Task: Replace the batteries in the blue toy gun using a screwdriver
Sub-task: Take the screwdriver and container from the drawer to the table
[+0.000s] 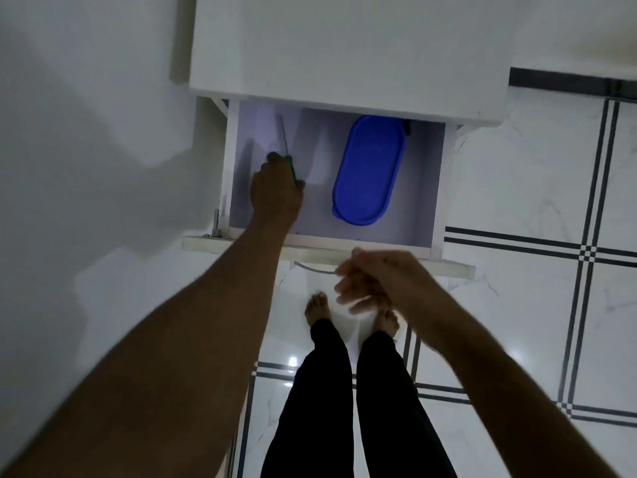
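White marble-look floor tiles (pixel 517 322) with dark stripe lines, person standing barefoot over an open drawer, so we're really at the very start of this job. Nearest thing at about 5 o'clock from centre is the right hand (pixel 375 284), blurry, just in front of the drawer's front edge (pixel 241 243), fingers loosely curled and holding nothing as far as I can tell.

Further in, around 10 o'clock, the left hand (pixel 275 189) is down inside the drawer with its fingers wrapped round the green handle of the screwdriver (pixel 285 141), metal shaft poking out toward 12. Whether it's lifted off the drawer bottom I can't tell.

Off at 1 o'clock there's a blue oval lidded container (pixel 368 169) lying in the drawer, well apart from the hand.

No blue toy gun anywhere in view, no batteries either. So my read: tool in hand, and everything else is still to do, meaning finding the gun, opening the cover, swapping cells, closing up.
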Motion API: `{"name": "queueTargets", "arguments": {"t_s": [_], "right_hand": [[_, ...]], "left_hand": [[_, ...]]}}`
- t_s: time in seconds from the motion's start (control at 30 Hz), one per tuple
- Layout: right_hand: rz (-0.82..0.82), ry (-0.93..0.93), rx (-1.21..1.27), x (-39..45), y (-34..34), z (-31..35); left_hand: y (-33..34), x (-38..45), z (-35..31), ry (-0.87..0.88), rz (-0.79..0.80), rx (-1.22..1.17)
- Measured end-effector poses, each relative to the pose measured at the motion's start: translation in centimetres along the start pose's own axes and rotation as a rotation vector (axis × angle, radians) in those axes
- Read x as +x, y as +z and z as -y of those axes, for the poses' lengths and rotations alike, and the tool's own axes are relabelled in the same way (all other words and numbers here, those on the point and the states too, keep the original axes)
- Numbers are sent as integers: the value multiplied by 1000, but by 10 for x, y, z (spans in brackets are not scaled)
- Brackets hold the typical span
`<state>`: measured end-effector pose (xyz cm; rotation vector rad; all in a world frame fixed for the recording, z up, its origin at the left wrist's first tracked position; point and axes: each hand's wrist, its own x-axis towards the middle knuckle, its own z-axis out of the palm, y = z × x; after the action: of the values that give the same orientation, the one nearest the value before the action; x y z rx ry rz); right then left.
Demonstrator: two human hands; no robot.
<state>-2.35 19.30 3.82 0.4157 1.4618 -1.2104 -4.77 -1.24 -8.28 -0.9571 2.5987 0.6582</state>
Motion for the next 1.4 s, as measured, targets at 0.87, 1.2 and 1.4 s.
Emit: {"name": "queueTargets", "arguments": {"t_s": [0.87, 1.2, 1.4], "right_hand": [[55, 63, 372, 15, -32, 56], [-53, -293, 126, -37, -38, 15], [-216, -456, 182, -33, -53, 16]], "left_hand": [[-53, -160, -9, -617, -151, -1231], [-65, -100, -40, -478, -192, -1315], [-69, -57, -49, -314, -134, -1284]]}}
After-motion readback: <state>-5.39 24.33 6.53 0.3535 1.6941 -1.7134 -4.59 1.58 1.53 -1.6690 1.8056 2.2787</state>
